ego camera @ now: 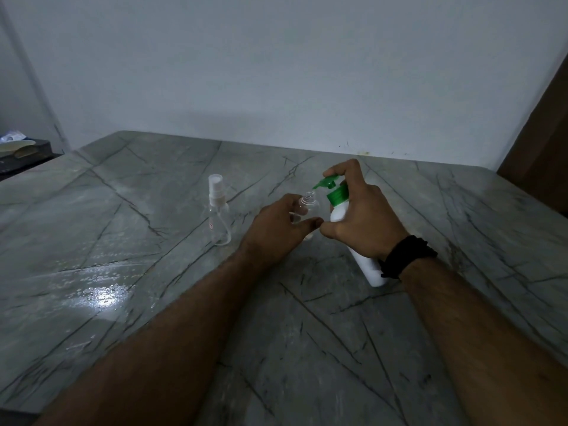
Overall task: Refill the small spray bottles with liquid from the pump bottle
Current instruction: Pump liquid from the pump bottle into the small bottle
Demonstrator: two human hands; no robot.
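Mid-frame on the surface [123, 272], I see left hand [281, 230] gripping an uncapped spray bottle [308, 206], right hand [362, 216] clasping the tilted pump bottle [339, 210].

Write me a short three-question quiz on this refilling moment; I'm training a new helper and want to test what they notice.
1. True or false: the small clear open-necked bottle in the left hand has its spray cap on.
2. What does the right hand hold?
A. the white pump bottle with a green pump head
B. a cloth
C. nothing
3. Fill in: the second clear spray bottle with a white cap stands on the grey marble table, touched by ____ hand.

Key: 1 false; 2 A; 3 neither
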